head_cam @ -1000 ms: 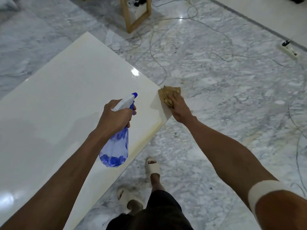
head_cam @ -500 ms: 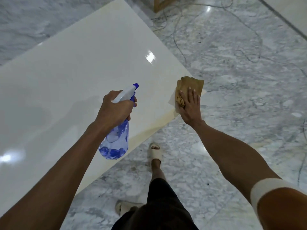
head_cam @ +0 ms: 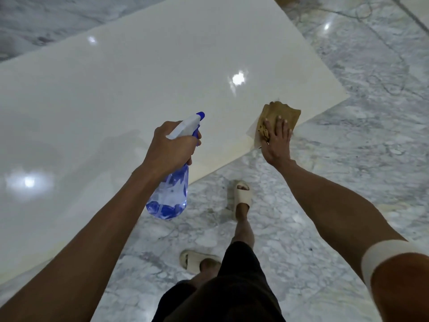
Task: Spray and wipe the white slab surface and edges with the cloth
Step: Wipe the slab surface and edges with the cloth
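Observation:
A large glossy white slab point(head_cam: 139, 94) fills the upper left of the head view, with its near edge running diagonally down to the left. My left hand point(head_cam: 171, 147) grips a clear blue spray bottle point(head_cam: 170, 196) by its white trigger head, held above the slab's near edge with the nozzle pointing up and right. My right hand point(head_cam: 276, 140) presses flat on a folded brown cloth point(head_cam: 282, 115) at the slab's near edge, a short way from its right corner. The cloth hangs slightly over the edge.
Grey marble floor point(head_cam: 348, 170) surrounds the slab. My two feet in pale slippers point(head_cam: 241, 194) stand on the floor just below the slab's edge. Thin cables point(head_cam: 380, 73) trail over the floor at the upper right.
The cloth and my right hand have slid along the near edge away from the slab's corner. The view has shifted, so more of the slab shows. The bottle stays in my left hand.

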